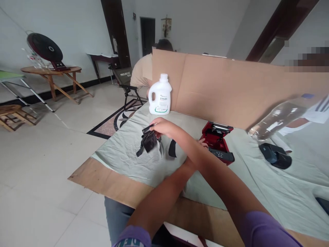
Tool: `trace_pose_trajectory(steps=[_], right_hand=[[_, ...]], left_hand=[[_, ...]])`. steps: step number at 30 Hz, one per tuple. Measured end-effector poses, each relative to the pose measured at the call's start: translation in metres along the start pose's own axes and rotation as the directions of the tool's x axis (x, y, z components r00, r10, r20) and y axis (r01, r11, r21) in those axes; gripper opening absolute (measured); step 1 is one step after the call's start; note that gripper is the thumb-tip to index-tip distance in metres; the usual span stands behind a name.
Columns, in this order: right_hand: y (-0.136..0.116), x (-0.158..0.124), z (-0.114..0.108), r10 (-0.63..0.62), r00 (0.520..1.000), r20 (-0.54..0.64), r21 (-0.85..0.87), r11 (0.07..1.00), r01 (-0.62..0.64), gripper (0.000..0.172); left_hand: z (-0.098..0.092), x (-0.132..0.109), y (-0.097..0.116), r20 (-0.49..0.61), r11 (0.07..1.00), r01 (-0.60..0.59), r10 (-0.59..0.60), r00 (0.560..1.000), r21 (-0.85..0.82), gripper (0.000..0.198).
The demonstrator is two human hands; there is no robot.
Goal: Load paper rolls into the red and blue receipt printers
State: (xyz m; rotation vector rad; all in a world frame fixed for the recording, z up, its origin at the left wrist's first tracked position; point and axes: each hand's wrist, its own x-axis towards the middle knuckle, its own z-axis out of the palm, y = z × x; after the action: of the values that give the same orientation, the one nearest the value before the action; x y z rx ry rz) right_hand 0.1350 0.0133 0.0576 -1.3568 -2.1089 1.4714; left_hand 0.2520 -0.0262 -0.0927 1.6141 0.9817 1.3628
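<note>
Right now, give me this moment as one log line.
right hand: pinches black bag over cloth | left hand: at red device, grip hidden

The black film [149,140], just in front of the white jug [159,94], looks like thin, crinkled plastic with a dull sheen. The jug is smooth, slightly glossy plastic with a printed label. Under the jug lies a pale grey-green cloth [123,154], matt and creased. Behind the jug stands a cardboard sheet [218,89], brown, flat and matt. To the right of the jug, the red case [217,135] is hard, glossy plastic, and farther right the bottle [279,118] is clear plastic. To the left of the jug, the floor tiles [38,164] are pale, smooth and shiny.
</note>
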Motion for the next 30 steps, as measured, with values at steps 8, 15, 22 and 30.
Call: trace_pose_trajectory(steps=[8, 15, 22, 30], right_hand=[[0.028, 0.032, 0.020, -0.285, 0.957, -0.060, -0.753, 0.642, 0.144, 0.033], [0.018, 0.040, 0.004, -0.279, 0.955, 0.097, -0.673, 0.689, 0.270, 0.034], [0.017, 0.032, 0.021, -0.180, 0.982, -0.051, -0.850, 0.524, 0.052, 0.037], [0.026, 0.051, 0.043, -0.232, 0.970, -0.067, -0.898, 0.438, 0.043, 0.027]], left_hand=[[-0.006, -0.004, 0.006, 0.021, 0.993, -0.112, 0.113, 0.993, -0.035, 0.014], [-0.007, -0.005, 0.008, 0.008, 0.989, -0.142, 0.142, 0.990, -0.043, 0.015], [-0.007, -0.008, 0.007, -0.035, 0.974, -0.221, 0.220, 0.975, -0.042, 0.019], [-0.013, -0.013, 0.017, -0.040, 0.977, -0.212, 0.212, 0.976, -0.006, 0.022]])
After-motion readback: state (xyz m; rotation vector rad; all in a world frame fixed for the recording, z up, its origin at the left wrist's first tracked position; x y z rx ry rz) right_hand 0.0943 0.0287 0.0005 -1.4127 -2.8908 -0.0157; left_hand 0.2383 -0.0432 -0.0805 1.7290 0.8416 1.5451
